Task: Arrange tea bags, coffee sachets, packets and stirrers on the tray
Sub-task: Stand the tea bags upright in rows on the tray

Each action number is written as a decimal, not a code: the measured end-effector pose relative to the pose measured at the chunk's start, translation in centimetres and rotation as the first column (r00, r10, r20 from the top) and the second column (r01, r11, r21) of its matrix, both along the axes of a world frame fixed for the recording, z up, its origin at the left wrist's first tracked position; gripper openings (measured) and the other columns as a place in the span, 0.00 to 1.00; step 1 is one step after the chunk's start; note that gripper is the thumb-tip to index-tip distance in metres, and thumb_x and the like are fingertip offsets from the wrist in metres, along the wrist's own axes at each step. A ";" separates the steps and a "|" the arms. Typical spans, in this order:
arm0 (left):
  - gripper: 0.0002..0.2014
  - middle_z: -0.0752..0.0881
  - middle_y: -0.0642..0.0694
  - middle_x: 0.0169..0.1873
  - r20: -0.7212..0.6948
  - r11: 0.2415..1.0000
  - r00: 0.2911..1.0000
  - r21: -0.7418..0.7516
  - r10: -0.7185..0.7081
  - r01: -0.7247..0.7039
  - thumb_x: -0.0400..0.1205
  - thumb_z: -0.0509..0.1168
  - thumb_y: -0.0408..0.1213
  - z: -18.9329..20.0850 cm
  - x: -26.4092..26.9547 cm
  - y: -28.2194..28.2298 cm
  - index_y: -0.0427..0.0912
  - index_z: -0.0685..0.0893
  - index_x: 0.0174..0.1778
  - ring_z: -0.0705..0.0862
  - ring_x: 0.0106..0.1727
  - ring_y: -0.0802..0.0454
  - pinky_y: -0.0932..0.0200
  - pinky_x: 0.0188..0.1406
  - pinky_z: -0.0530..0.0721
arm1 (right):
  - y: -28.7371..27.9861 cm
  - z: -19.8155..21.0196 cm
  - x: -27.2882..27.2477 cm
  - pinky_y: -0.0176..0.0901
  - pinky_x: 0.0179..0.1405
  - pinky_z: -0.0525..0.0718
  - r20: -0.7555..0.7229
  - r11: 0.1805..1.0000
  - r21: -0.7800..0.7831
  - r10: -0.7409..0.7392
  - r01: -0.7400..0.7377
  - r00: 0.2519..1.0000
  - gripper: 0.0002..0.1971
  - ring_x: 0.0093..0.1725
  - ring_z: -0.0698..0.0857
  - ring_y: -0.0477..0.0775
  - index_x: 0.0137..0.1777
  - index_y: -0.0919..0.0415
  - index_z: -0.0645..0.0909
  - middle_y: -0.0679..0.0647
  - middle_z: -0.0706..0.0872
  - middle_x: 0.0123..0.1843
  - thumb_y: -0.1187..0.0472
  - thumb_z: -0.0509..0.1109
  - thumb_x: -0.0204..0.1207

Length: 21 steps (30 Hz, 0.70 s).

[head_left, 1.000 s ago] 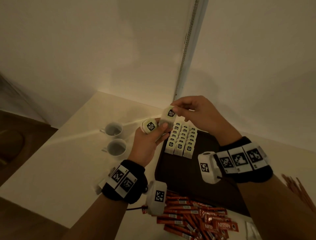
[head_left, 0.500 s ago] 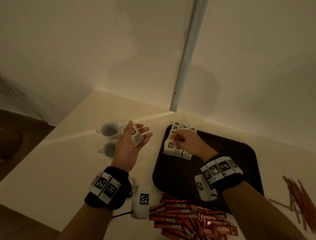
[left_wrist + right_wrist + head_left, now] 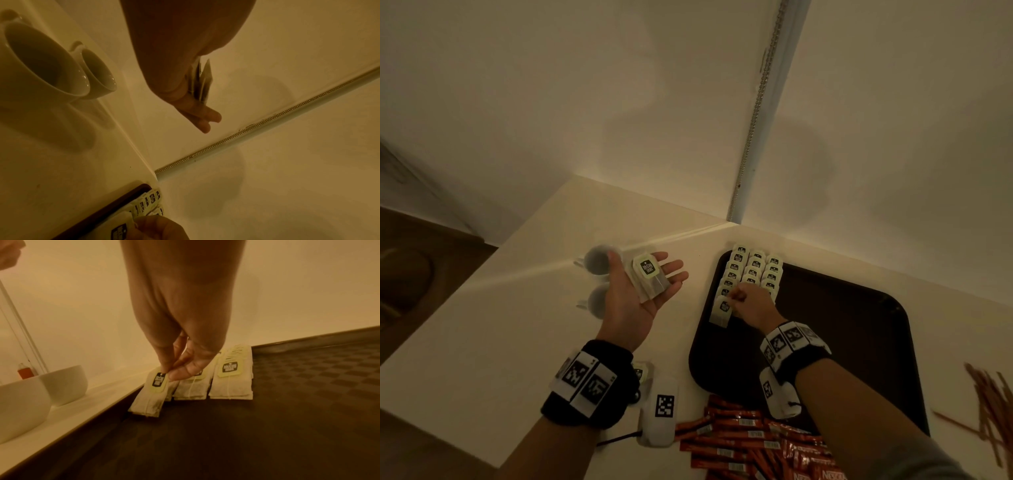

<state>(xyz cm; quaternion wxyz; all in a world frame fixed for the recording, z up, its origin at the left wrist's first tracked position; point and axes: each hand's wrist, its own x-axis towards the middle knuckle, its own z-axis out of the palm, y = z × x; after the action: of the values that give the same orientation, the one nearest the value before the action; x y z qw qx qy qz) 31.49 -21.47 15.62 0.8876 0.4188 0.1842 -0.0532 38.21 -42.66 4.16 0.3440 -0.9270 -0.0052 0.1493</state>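
Observation:
My left hand (image 3: 630, 308) hovers palm up left of the tray, fingers straight, with a few tea bags (image 3: 649, 279) lying across the palm; from the left wrist their edges (image 3: 202, 81) show beside the hand (image 3: 185, 73). My right hand (image 3: 750, 305) pinches the yellow tag of one tea bag (image 3: 720, 310) at the near end of the left row. In the right wrist view, thumb and forefinger (image 3: 166, 374) hold that tag while the bag (image 3: 152, 395) lies on the dark brown tray (image 3: 287, 418). Three rows of tea bags (image 3: 756, 270) fill the tray's (image 3: 842, 342) far left corner.
Two white cups (image 3: 597, 263) stand on the counter under and beyond my left hand. Red coffee sachets (image 3: 750, 442) lie heaped at the tray's near edge. Wooden stirrers (image 3: 989, 401) lie at the right. A loose tea bag (image 3: 642, 371) lies by my left wrist. Walls close the back.
My right hand took a tea bag from the left hand's stack and came down to the left row on the tray. My left hand moved left and lies palm up.

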 end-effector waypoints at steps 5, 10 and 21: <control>0.40 0.90 0.36 0.47 -0.016 0.999 0.999 0.026 -0.028 0.028 0.82 0.36 0.66 -0.3 0.2 -0.2 0.35 0.81 0.58 0.90 0.47 0.41 0.57 0.37 0.89 | 0.2 -0.4 0.7 0.39 0.50 0.79 0.007 1.000 -0.019 -0.023 0.023 1.000 0.08 0.50 0.83 0.52 0.51 0.66 0.83 0.58 0.87 0.51 0.63 0.72 0.75; 0.41 0.90 0.35 0.49 -0.076 0.989 0.988 0.062 -0.133 0.138 0.81 0.36 0.68 -0.7 0.6 -0.5 0.37 0.81 0.58 0.90 0.50 0.40 0.55 0.39 0.89 | 2.3 5.0 0.4 0.34 0.42 0.74 0.235 0.961 0.275 -0.088 0.021 0.968 0.06 0.41 0.79 0.46 0.50 0.57 0.82 0.51 0.81 0.44 0.58 0.72 0.76; 0.34 0.88 0.40 0.58 0.069 0.954 0.953 0.068 -0.296 0.291 0.74 0.51 0.65 2.1 0.9 -2.9 0.45 0.81 0.64 0.87 0.59 0.44 0.53 0.44 0.89 | 3.2 15.9 -0.2 0.22 0.42 0.73 0.537 0.893 0.233 0.213 -0.386 0.816 0.07 0.45 0.80 0.42 0.50 0.56 0.87 0.49 0.82 0.47 0.61 0.76 0.71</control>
<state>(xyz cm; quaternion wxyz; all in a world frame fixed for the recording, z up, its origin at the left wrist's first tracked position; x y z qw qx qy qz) 32.44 -24.35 17.74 0.8641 0.4684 0.0864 -0.1627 37.98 -39.42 20.05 0.4533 -0.8494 -0.2664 -0.0450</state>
